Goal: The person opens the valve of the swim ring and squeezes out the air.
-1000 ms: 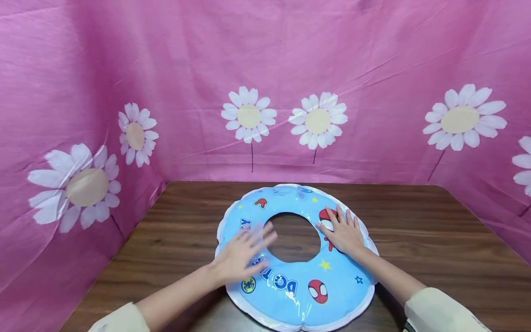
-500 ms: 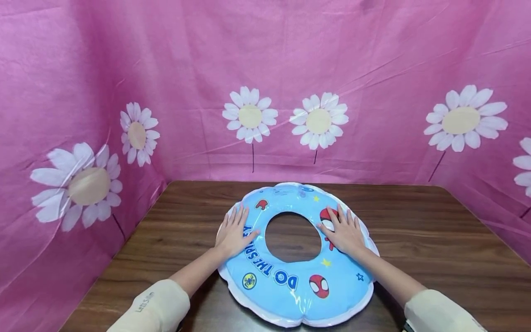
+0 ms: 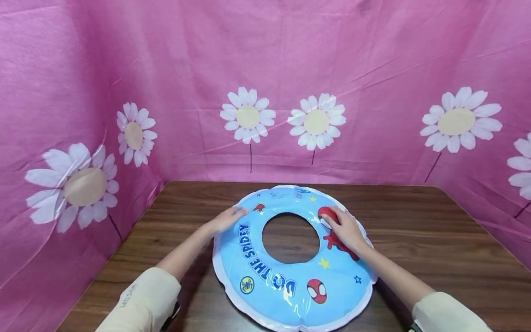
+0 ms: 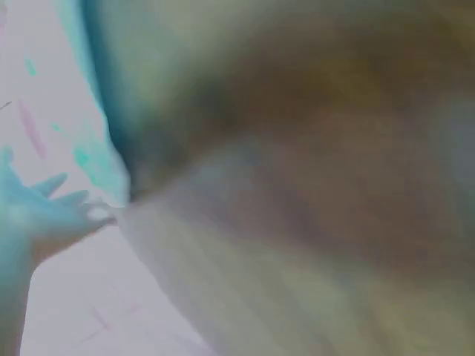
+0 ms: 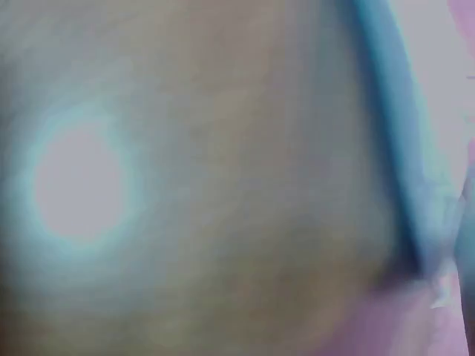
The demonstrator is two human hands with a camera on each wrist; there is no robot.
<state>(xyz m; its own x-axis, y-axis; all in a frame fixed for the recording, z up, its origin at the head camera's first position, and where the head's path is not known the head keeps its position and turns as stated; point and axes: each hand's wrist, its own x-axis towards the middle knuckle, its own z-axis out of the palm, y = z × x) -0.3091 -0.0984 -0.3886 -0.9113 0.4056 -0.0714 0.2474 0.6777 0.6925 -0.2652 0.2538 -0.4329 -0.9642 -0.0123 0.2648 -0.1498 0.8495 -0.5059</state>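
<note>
A light blue swim ring (image 3: 274, 304) with a white scalloped seam, red masked figures and blue lettering lies flat on the brown table in the head view. My left hand (image 3: 226, 220) is at its upper left outer edge, slightly blurred, with the thumb over the ring; the left wrist view shows this hand (image 4: 44, 211) with fingers apart beside the ring's edge. Over the printed figure on the right side, my right hand (image 3: 347, 230) rests with its fingers slightly bent. The right wrist view is blurred and catches mostly table and the ring's side (image 5: 408, 126).
The wood-grain table (image 3: 427, 230) extends to both sides of the ring and shows through its hole. A pink cloth (image 3: 282, 55) printed with white daisies hangs behind the table and along its sides.
My left hand first swept left onto the ring and lay flat, then turned and shifted to its outer edge. The right hand has gone from flat, spread fingers to slightly bent ones.
</note>
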